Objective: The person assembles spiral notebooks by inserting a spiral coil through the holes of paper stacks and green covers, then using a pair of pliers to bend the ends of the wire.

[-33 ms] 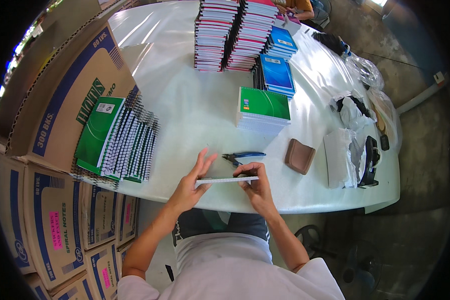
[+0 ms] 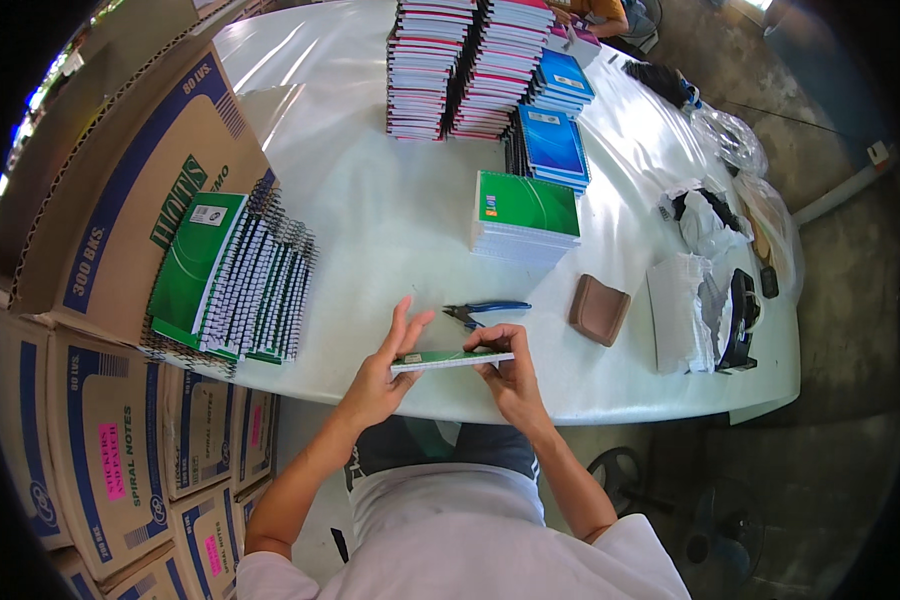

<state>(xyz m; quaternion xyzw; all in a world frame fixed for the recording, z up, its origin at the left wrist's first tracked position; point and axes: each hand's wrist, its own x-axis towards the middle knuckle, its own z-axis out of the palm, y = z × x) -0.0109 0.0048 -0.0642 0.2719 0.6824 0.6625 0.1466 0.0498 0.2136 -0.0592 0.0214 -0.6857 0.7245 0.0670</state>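
Observation:
A small green notebook is held nearly edge-on above the table's near edge, its white page edges towards me. My left hand grips its left end, thumb below, with two fingers stretched up past it. Around the right end, my right hand is closed, with bent fingers on top and the thumb underneath. Just beyond the notebook lie blue-handled cutting pliers. To their right sits a brown, curved block. Farther off stands a neat stack of green notebooks.
Green spiral notebooks lean at the left by a large carton. Tall notebook stacks and blue notebooks stand at the back. A tape dispenser is at the right. Cartons are piled lower left; another person sits far off.
The notebook in my hands has tilted, so a strip of its green cover now shows above the page edges. Both hands keep their hold.

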